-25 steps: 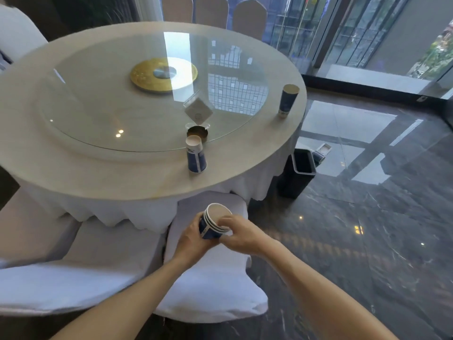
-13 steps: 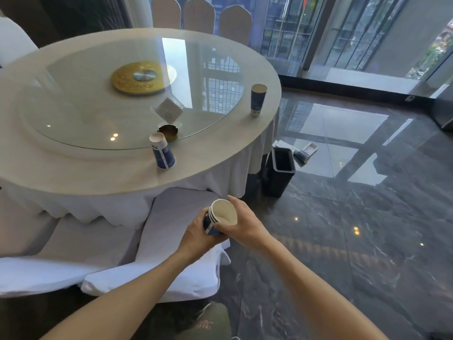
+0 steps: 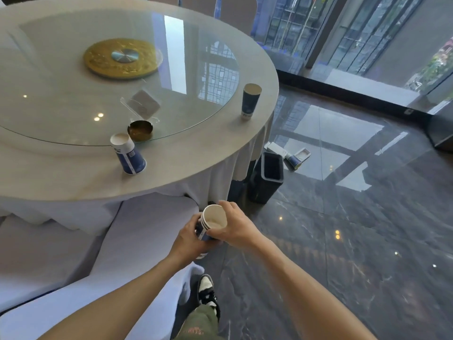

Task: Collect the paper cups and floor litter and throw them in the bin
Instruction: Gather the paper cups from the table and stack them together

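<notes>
A stack of nested blue-and-white paper cups is held low in front of me, over the chair edge. My left hand wraps its body from below; my right hand grips its rim and side. On the round table, one cup stands upside down near the front edge and another stands upright at the right edge. A black bin stands on the floor beside the tablecloth. Behind the bin lies floor litter: a small open box and white packaging.
A glass turntable carries a gold centre disc, a clear card stand and a small gold ashtray. White-covered chairs stand under the table at lower left. My shoe is on the dark polished floor.
My view has shifted right and closer to the bin. Both hands keep the cup stack held together, now tilted a little more toward me.
</notes>
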